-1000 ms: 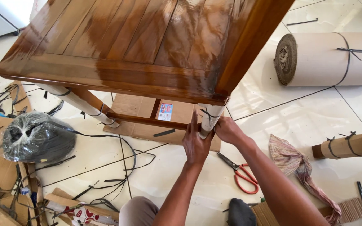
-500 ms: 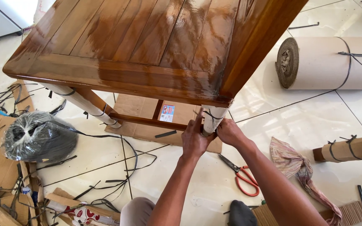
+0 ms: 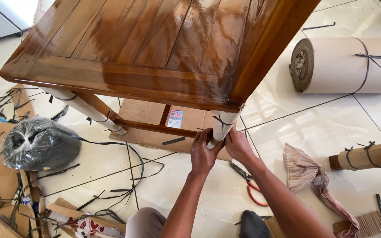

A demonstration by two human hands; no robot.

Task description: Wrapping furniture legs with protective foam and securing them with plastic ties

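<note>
While both hands clasp the wrapped table leg (image 3: 219,128), left hand (image 3: 203,154), right hand (image 3: 239,147), grip seemingly closed.

My view, head cam: both forearms bare, no sleeves in shot, no watch, rings or gloves on left hand (image 3: 203,153) or right hand (image 3: 239,147). Below, grey-taupe fabric over one knee (image 3: 145,222), prob. shorts or trousers; dark grey cloth over the other (image 3: 253,224). Nothing else of me shows.

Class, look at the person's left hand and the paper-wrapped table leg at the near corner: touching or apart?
Touching. The head view shows the left hand with its fingers curled against the wrapped leg, no gap between them.
</note>
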